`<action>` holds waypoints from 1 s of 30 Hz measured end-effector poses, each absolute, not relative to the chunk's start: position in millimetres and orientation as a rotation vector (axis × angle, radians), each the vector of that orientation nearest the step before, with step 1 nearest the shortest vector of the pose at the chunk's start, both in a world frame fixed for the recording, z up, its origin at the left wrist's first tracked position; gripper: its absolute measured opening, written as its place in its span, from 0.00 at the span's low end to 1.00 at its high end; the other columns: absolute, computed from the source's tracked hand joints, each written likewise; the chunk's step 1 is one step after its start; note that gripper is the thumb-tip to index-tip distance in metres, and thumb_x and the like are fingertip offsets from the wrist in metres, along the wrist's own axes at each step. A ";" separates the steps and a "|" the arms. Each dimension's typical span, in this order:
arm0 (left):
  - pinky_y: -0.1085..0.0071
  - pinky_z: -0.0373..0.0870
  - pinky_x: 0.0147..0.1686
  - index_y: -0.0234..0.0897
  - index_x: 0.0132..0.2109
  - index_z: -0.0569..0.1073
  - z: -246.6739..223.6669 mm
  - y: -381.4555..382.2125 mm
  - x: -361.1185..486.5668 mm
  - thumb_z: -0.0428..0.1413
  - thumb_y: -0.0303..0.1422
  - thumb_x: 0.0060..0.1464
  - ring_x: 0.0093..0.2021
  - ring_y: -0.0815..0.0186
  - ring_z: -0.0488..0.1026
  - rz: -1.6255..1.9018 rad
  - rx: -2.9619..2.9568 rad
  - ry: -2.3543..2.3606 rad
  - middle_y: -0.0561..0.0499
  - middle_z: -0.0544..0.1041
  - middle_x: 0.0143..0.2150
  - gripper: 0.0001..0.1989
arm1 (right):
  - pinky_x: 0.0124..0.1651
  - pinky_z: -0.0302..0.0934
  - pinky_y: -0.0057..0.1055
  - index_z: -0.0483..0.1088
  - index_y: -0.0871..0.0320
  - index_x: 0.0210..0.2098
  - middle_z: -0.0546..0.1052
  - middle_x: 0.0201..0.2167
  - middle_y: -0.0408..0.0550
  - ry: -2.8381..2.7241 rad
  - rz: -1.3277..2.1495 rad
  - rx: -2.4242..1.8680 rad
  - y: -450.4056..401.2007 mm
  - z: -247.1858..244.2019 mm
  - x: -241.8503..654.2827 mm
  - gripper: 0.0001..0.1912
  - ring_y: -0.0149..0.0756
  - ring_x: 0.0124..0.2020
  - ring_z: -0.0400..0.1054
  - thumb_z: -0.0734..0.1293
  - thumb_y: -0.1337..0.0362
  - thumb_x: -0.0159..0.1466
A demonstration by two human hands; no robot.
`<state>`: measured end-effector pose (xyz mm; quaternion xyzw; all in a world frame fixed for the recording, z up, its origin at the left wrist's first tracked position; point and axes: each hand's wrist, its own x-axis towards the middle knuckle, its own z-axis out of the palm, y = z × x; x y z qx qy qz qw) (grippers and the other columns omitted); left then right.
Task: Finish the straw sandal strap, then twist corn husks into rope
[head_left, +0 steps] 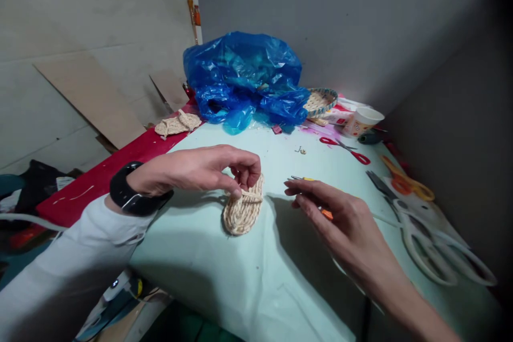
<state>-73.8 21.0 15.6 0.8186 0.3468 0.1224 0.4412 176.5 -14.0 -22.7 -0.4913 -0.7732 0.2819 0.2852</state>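
Left hand (216,168) at woven slipper (242,217) (grip unclear); right hand (340,208) apart, fingers parted. Likely slipper-handling; calls for steadying.

Open room lies on the near side of the braided sole (242,216), across the pale tabletop (240,283). The left hand (208,168) obstructs its far left, the right hand (339,211) its right, and the blue bag (244,72) bars the space well beyond it.

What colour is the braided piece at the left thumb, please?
The braided piece is pale beige, shown in the head view.
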 end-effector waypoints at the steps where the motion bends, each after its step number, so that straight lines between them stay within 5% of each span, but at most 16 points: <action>1: 0.74 0.64 0.39 0.38 0.37 0.71 18.0 20.2 -75.6 0.56 0.23 0.52 0.38 0.66 0.70 0.313 2.047 0.865 0.53 0.73 0.37 0.07 | 0.36 0.67 0.32 0.74 0.57 0.46 0.79 0.42 0.50 -2.042 0.783 -1.345 -12.4 -21.2 177.0 0.14 0.38 0.36 0.74 0.61 0.63 0.65; 10: 0.79 0.65 0.39 0.37 0.40 0.70 34.2 4.2 -82.2 0.56 0.21 0.55 0.39 0.70 0.70 0.294 2.202 0.748 0.54 0.74 0.38 0.07 | 0.41 0.66 0.34 0.74 0.54 0.48 0.78 0.46 0.48 -2.085 0.773 -1.357 0.9 -14.8 174.2 0.16 0.40 0.42 0.73 0.62 0.57 0.65; 20: 0.80 0.63 0.32 0.38 0.37 0.66 8.3 0.2 -63.5 0.52 0.16 0.52 0.31 0.72 0.67 0.117 2.166 0.689 0.57 0.68 0.31 0.12 | 0.44 0.65 0.36 0.71 0.57 0.51 0.77 0.48 0.47 -2.208 0.830 -1.263 5.5 -22.1 160.7 0.16 0.37 0.41 0.72 0.61 0.63 0.65; 30: 0.79 0.67 0.37 0.38 0.46 0.72 11.6 5.9 -68.1 0.52 0.17 0.54 0.38 0.70 0.73 0.219 2.164 0.709 0.52 0.77 0.40 0.15 | 0.46 0.62 0.37 0.70 0.55 0.52 0.75 0.49 0.47 -2.274 0.877 -1.189 4.5 -28.4 162.8 0.16 0.37 0.42 0.70 0.62 0.61 0.66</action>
